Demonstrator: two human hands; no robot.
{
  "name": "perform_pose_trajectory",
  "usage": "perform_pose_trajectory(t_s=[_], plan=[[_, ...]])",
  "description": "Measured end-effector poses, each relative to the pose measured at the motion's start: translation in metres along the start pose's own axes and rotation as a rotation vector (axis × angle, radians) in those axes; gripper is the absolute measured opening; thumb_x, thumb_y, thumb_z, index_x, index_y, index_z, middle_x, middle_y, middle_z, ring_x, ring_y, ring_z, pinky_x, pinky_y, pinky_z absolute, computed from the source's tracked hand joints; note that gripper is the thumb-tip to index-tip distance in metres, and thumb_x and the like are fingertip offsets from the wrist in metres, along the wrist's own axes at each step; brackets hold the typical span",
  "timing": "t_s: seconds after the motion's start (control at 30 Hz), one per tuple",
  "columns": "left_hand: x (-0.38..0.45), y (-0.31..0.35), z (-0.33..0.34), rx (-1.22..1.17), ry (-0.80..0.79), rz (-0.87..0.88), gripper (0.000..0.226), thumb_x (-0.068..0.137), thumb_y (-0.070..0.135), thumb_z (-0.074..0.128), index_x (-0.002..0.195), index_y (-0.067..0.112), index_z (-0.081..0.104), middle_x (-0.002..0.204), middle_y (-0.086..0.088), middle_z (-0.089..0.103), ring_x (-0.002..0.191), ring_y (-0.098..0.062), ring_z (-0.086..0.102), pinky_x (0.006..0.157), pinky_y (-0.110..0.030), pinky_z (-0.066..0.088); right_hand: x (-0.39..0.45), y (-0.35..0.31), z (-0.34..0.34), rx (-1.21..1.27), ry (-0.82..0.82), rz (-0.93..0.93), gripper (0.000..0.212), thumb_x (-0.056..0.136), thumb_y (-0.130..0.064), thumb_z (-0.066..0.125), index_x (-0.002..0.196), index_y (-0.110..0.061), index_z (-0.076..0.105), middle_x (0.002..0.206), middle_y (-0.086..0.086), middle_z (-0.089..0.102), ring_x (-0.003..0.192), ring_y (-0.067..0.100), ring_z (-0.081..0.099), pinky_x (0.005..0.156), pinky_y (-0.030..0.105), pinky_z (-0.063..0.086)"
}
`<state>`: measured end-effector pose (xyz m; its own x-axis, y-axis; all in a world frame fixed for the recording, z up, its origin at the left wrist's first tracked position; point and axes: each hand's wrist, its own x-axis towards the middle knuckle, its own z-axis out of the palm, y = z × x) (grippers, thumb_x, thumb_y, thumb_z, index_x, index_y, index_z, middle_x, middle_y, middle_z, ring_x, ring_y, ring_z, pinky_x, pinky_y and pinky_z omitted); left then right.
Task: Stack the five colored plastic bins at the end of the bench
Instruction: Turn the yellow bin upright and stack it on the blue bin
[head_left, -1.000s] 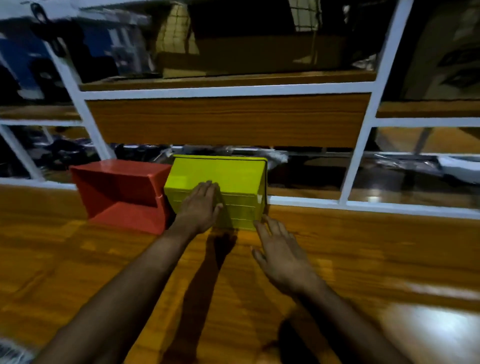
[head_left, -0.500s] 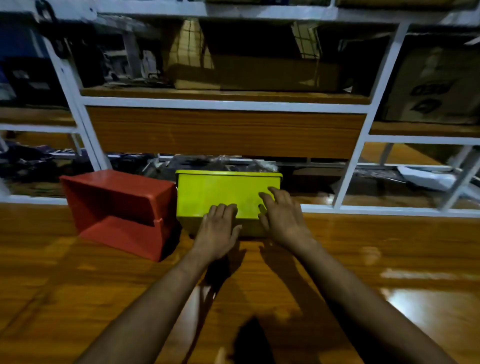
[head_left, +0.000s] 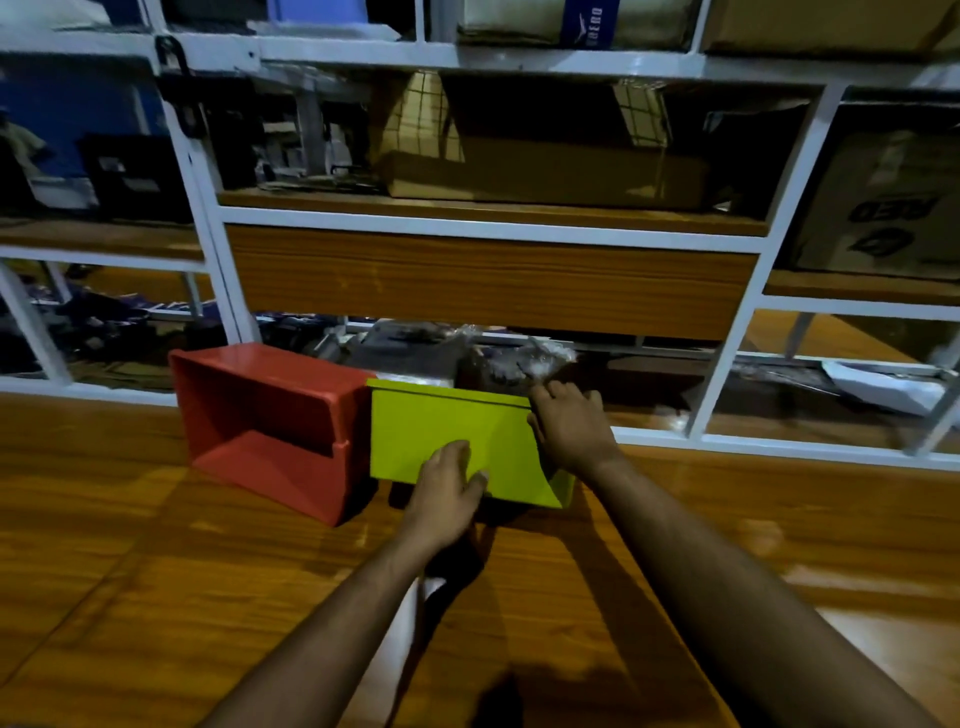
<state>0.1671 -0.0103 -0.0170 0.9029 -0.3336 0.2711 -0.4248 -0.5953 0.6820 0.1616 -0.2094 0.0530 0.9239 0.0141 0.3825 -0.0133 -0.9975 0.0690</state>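
Note:
A yellow-green plastic bin (head_left: 431, 426) sits on the wooden bench near its far edge, its flat underside turned toward me. My left hand (head_left: 447, 493) grips its near lower edge. My right hand (head_left: 569, 423) curls over its far right top corner. A red plastic bin (head_left: 270, 410) lies on its side right beside the yellow one on the left, its open mouth facing left and toward me. The two bins touch or nearly touch. No other coloured bins are visible.
The wooden bench (head_left: 156, 597) spreads wide in front of me. Behind the bins rises a white metal shelf frame (head_left: 467, 218) with a wood panel, cardboard boxes (head_left: 545, 176) and clutter, close behind the bins.
The yellow bin has tipped so its underside faces me more. My right hand moved from its front face to the far right top corner; my left hand slid down to the near edge.

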Motion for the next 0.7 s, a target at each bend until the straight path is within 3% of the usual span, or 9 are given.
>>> perform_pose_trajectory(t_s=[0.07,0.17,0.23,0.3,0.37,0.43,0.53,0.6,0.7], plan=[[-0.002,0.004,-0.004,-0.123,0.018,-0.145,0.051,0.093,0.029,0.061,0.135,0.003,0.05,0.13,-0.017,0.06,0.121,-0.032,0.055,0.095,-0.033,0.041,-0.015,-0.008,0.006,0.079,0.056,-0.036,0.023,0.092,-0.028,0.056,0.11,-0.014,0.059,0.102,0.012,0.063,0.097,0.036,0.057,0.072,0.041,0.039],[-0.006,0.002,-0.001,-0.261,-0.018,-0.354,0.047,0.093,0.036,0.059,0.129,0.007,0.057,0.12,-0.014,0.066,0.114,-0.032,0.06,0.086,-0.028,0.044,-0.043,-0.026,0.02,0.159,0.049,-0.039,0.012,0.086,-0.022,0.064,0.089,-0.012,0.058,0.083,0.012,0.061,0.083,0.037,0.059,0.058,0.04,0.041],[-0.008,-0.007,0.008,-0.349,-0.027,-0.434,0.05,0.085,0.054,0.058,0.11,0.012,0.064,0.102,-0.014,0.07,0.101,-0.035,0.065,0.086,-0.041,0.054,-0.065,-0.039,0.03,0.155,0.0,-0.009,0.011,0.08,-0.017,0.067,0.085,-0.014,0.057,0.08,0.01,0.06,0.082,0.036,0.06,0.055,0.039,0.044],[-0.003,-0.033,0.031,-0.402,-0.015,-0.494,0.067,0.067,0.074,0.053,0.092,0.013,0.065,0.087,-0.013,0.069,0.09,-0.036,0.067,0.078,-0.055,0.056,-0.085,-0.051,0.033,0.145,-0.051,0.003,0.014,0.075,-0.013,0.069,0.083,-0.015,0.058,0.08,0.008,0.061,0.083,0.034,0.062,0.053,0.037,0.047],[-0.003,-0.044,0.046,-0.417,0.014,-0.532,0.081,0.054,0.082,0.047,0.086,0.01,0.065,0.085,-0.018,0.069,0.086,-0.038,0.067,0.076,-0.052,0.056,-0.102,-0.063,0.029,0.128,-0.065,-0.005,0.017,0.074,-0.011,0.068,0.089,-0.015,0.061,0.084,0.007,0.063,0.087,0.031,0.064,0.054,0.036,0.049],[-0.015,-0.017,0.035,-0.433,0.032,-0.539,0.079,0.056,0.078,0.05,0.087,0.008,0.067,0.087,-0.018,0.071,0.087,-0.036,0.067,0.076,-0.047,0.054,-0.112,-0.074,0.021,0.143,-0.074,-0.032,0.025,0.079,-0.008,0.062,0.103,-0.012,0.061,0.098,0.009,0.064,0.098,0.031,0.062,0.065,0.038,0.051],[-0.021,0.007,0.021,-0.388,0.061,-0.537,0.042,0.079,0.044,0.065,0.099,0.007,0.064,0.093,-0.012,0.07,0.089,-0.03,0.065,0.074,-0.037,0.049,-0.118,-0.083,0.011,0.22,-0.124,-0.038,0.025,0.094,-0.025,0.048,0.114,-0.014,0.057,0.109,0.01,0.063,0.101,0.032,0.062,0.074,0.041,0.05],[-0.018,0.006,0.016,-0.363,0.04,-0.515,0.031,0.078,0.033,0.064,0.1,0.011,0.065,0.095,-0.016,0.071,0.089,-0.035,0.067,0.076,-0.041,0.053,-0.117,-0.08,0.004,0.261,-0.147,-0.011,0.031,0.097,-0.041,0.04,0.109,-0.02,0.06,0.106,0.009,0.066,0.098,0.033,0.064,0.074,0.039,0.05],[-0.015,0.003,0.006,-0.279,-0.029,-0.474,0.022,0.08,0.031,0.064,0.095,0.015,0.066,0.093,-0.018,0.072,0.083,-0.038,0.069,0.072,-0.048,0.057,-0.109,-0.052,-0.004,0.27,-0.139,0.093,0.03,0.097,-0.04,0.042,0.106,-0.021,0.063,0.109,0.009,0.066,0.101,0.032,0.064,0.075,0.037,0.05]])
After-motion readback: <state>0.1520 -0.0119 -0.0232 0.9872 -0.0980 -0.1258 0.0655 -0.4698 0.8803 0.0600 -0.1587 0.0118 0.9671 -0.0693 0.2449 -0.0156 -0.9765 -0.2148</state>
